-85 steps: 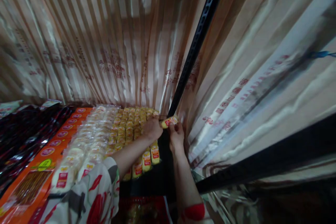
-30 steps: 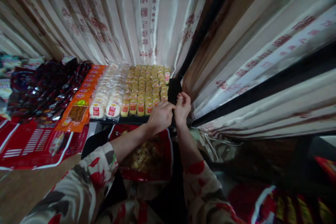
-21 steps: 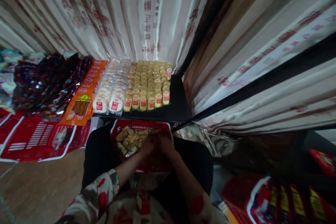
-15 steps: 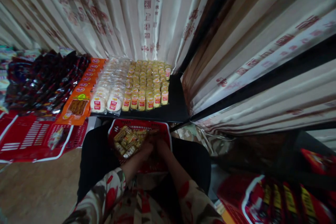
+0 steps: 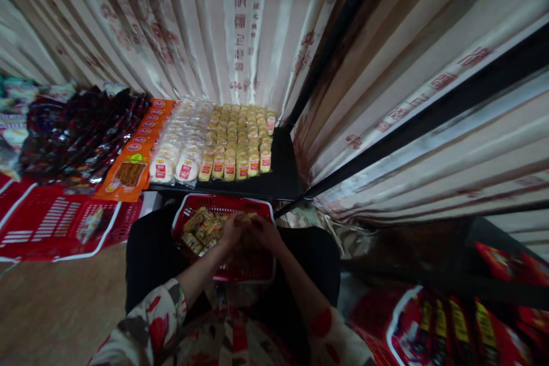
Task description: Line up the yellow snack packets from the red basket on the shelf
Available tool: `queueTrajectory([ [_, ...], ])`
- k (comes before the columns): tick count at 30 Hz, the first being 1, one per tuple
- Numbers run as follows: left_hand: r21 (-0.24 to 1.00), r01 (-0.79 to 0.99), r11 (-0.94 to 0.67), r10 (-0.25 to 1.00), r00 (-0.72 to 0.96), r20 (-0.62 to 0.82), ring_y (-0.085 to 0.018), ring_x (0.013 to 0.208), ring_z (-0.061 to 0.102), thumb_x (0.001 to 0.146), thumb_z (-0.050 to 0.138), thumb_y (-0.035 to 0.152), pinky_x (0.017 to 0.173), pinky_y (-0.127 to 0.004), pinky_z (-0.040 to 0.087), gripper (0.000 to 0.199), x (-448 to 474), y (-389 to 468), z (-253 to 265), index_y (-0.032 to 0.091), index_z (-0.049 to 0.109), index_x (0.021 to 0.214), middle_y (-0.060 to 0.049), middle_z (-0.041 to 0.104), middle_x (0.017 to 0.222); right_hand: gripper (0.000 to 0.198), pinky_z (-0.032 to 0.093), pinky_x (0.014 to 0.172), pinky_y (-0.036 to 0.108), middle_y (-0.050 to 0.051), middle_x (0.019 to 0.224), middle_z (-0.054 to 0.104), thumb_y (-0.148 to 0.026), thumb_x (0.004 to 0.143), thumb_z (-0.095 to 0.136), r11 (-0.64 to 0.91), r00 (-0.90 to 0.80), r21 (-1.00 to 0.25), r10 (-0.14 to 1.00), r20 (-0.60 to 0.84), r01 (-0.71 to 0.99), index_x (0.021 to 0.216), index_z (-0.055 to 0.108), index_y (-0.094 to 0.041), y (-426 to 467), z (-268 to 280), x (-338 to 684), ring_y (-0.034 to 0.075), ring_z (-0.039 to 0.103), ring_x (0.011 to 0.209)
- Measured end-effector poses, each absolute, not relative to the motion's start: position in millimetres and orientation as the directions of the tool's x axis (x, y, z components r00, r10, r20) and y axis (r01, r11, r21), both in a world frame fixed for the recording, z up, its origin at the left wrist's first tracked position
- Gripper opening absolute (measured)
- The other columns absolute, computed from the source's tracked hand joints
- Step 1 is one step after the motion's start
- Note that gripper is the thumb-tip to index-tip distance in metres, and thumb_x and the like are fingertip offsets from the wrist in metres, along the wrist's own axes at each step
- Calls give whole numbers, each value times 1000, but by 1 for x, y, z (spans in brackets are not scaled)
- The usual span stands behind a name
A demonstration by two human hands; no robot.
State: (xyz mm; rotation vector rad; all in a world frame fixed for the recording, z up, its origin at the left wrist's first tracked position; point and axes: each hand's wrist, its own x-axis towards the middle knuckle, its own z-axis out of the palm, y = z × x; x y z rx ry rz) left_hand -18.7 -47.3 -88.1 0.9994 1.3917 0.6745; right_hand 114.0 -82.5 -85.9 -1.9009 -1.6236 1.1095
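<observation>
A red plastic basket (image 5: pixel 266 269) rests on my lap, with small gold-wrapped snack packets (image 5: pixel 206 229) heaped in its left side. My left hand (image 5: pixel 233 230) and my right hand (image 5: pixel 265 233) are close together over the basket's right half, fingers curled in toward each other. Something small and yellowish shows at the fingertips, too dark and blurred to make out. Past the basket, rows of yellow packaged snacks (image 5: pixel 242 143) stand on a black table (image 5: pixel 281 166). Beside them on the left are round white packaged cakes (image 5: pixel 175 148).
An orange snack packet (image 5: pixel 128 174) and a pile of dark shiny packets (image 5: pixel 81 131) lie further left. Below them is another red basket (image 5: pixel 51 223). At the lower right, a red basket (image 5: pixel 377 320) holds dark red packages. Printed curtains (image 5: pixel 193 23) hang behind the table.
Both hands have risen slightly from inside the basket toward its far rim and are still close together. The view has shifted a little.
</observation>
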Motion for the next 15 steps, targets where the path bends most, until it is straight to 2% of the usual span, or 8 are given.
queueTrajectory([
  [2, 892, 105, 439, 887, 110, -449, -10, 69, 60, 66, 56, 3, 67, -21, 50, 33, -19, -43, -75, 13, 61, 97, -1, 66, 77, 27, 49, 84, 30, 3, 101, 69, -30, 81, 52, -216, -5, -844, 968, -250, 491, 106, 60, -22, -82, -75, 118, 17, 64, 93],
  [4, 919, 80, 385, 907, 150, -393, -10, 68, 60, 68, 55, 5, 66, -21, 51, 34, -18, -39, -60, 12, 59, 101, -2, 65, 79, 26, 51, 80, 30, 1, 94, 70, -30, 78, 55, -197, 23, -892, 978, -206, 406, 104, 60, -25, -80, -64, 121, 17, 66, 86],
  [7, 973, 58, 225, 960, 157, -231, -13, 82, 63, 69, 54, 7, 73, -24, 53, 36, -12, -35, -35, 12, 58, 104, -8, 64, 97, 27, 53, 75, 31, 2, 90, 70, -31, 75, 58, -148, 121, -949, 986, -119, 278, 102, 61, -24, -75, -45, 126, 16, 66, 78],
  [10, 995, 93, 28, 992, 124, -39, -18, 99, 61, 71, 54, 10, 83, -30, 52, 37, 1, -29, -8, 13, 56, 108, -12, 59, 112, 33, 54, 72, 30, 5, 94, 69, -34, 76, 57, -73, 241, -986, 970, -36, 148, 107, 59, -21, -63, -25, 134, 17, 66, 81],
  [12, 989, 132, -69, 986, 157, 48, -19, 105, 58, 75, 51, 13, 87, -33, 51, 35, 13, -22, 12, 14, 56, 110, -12, 59, 114, 39, 53, 72, 30, 7, 96, 68, -37, 77, 57, -28, 364, -990, 931, 24, 138, 111, 56, -18, -51, -11, 141, 18, 65, 84],
  [15, 963, 222, -154, 965, 244, 98, -18, 107, 56, 81, 45, 17, 92, -34, 48, 32, 38, -5, 40, 16, 56, 112, -11, 59, 116, 44, 52, 74, 30, 9, 98, 67, -40, 77, 56, 18, 521, -975, 843, 134, 222, 113, 56, -16, -27, 7, 154, 18, 63, 85],
])
